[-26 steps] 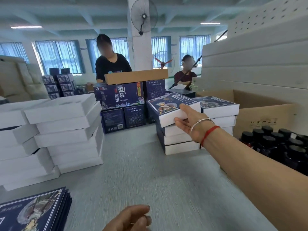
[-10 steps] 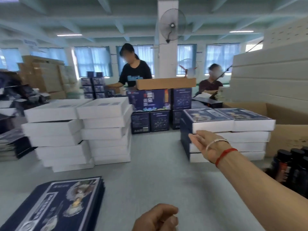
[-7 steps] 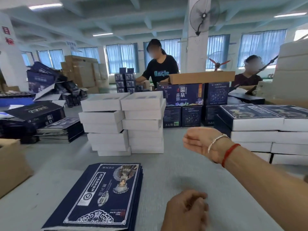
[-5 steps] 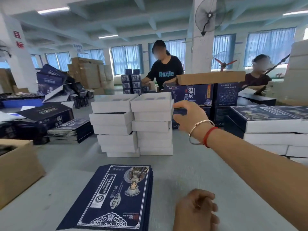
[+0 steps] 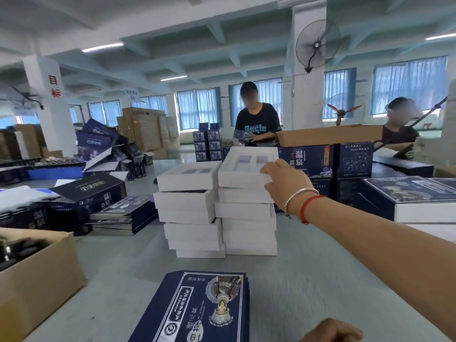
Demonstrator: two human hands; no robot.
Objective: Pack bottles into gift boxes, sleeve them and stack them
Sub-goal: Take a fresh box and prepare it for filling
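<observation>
- Risk: the top white gift box (image 5: 246,170), tilted up off the right-hand stack (image 5: 249,223) at 12 o'clock on the tabletop (image 5: 308,280), could slip, or drag the uneven boxes below askew.
- The right hand (image 5: 283,183) reaches forward, arm extended, fingers (image 5: 267,169) pinching the box's near right corner.
- The left hand (image 5: 330,332), at 5 o'clock, looks loosely curled and empty.

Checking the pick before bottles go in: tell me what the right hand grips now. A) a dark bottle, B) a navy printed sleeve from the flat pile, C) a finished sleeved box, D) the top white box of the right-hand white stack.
D: the right hand grips the near right corner of the top white box, which sits tilted on its stack.
</observation>
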